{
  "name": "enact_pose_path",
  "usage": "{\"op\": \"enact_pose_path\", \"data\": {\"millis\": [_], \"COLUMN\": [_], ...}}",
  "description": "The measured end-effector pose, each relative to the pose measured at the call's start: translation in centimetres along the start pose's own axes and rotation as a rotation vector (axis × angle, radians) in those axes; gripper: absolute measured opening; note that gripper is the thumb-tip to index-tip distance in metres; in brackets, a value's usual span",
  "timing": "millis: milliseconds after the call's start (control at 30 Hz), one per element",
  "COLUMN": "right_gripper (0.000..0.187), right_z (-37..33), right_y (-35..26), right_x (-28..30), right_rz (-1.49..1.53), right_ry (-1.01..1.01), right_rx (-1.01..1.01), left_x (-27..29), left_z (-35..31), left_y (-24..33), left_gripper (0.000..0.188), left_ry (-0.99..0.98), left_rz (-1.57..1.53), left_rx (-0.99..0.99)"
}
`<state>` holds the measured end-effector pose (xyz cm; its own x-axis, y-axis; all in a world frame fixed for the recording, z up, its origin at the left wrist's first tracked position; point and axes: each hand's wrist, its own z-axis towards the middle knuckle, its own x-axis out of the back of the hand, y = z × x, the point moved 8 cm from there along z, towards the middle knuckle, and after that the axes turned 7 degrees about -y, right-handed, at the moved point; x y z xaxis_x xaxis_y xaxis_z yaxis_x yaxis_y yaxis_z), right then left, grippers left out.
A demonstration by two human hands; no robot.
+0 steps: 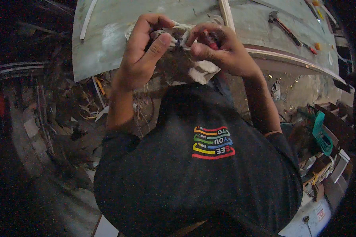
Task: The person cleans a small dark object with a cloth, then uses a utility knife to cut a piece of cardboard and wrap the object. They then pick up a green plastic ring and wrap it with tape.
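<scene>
Both my hands are raised together over the near edge of the workbench. My left hand (144,53) curls its fingers and thumb round the bunched edge of an off-white cloth (205,72). A thumb's length to the right, my right hand (227,49) is closed, its thumb and forefinger pinched toward the same cloth. Inside its curled fingers sits a small red and black object (213,42), mostly hidden, so its kind cannot be told. A dark bit shows between the two hands at the cloth. Part of the cloth hangs down in front of my shirt.
A claw hammer (285,29) lies on the pale green bench top (103,43), right of a wooden strip (226,15). Near its handle is a red-tipped tool (309,48). A green saw handle (321,132) stands at the right. Scraps and wires litter the floor at left.
</scene>
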<state>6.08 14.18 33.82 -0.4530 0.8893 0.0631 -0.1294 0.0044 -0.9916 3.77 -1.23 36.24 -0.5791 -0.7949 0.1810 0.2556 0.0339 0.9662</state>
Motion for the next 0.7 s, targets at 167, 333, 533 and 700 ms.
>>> {"op": "enact_pose_path", "data": {"millis": [167,333,533,700], "right_gripper": [0.025,0.024,0.021,0.018], "right_z": [-0.8,-1.9,-2.3,-1.5], "right_y": [1.0,0.6,-1.0,-2.4], "right_x": [-0.8,-1.0,-0.4,0.7], "right_rz": [0.057,0.266,0.254,0.190], "right_ry": [0.061,0.010,0.028,0.122], "right_rx": [-0.083,-0.137,-0.170,0.080], "left_x": [-1.1,-2.4,-2.4,-2.2], "left_z": [0.7,0.2,0.2,0.0], "left_y": [-0.2,-0.3,0.4,0.4], "left_gripper": [0.020,0.024,0.031,0.033], "left_ry": [-0.074,-0.162,-0.230,-0.118], "left_rz": [-0.214,-0.333,-0.414,-0.570], "left_rx": [0.023,0.051,0.072,0.120]}}
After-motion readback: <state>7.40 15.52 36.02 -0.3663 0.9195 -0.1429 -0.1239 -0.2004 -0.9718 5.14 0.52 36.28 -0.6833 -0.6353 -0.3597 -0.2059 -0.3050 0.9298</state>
